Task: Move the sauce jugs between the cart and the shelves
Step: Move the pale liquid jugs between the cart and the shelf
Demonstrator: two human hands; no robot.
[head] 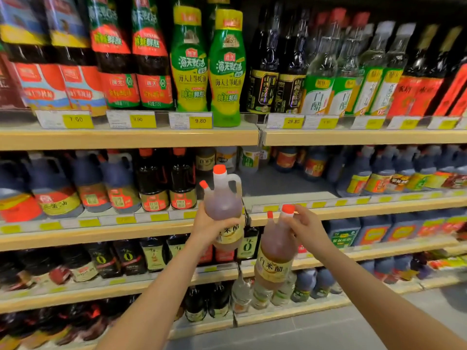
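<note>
Two amber sauce jugs with orange caps and yellow labels are held up in front of the shelves. My left hand (pixel 211 229) grips the body of the left jug (pixel 223 202), raised to the level of the second shelf (pixel 353 207). My right hand (pixel 304 227) holds the right jug (pixel 275 251) by its handle near the neck; this jug hangs lower, in front of the third shelf. A bare gap (pixel 280 180) lies on the second shelf just behind the left jug. The cart is out of view.
Dark soy sauce jugs (pixel 118 183) fill the second shelf to the left of the gap, blue jugs (pixel 384 173) to the right. Green squeeze bottles (pixel 226 72) stand on the top shelf. Lower shelves hold more bottles. Grey floor (pixel 328 329) lies below.
</note>
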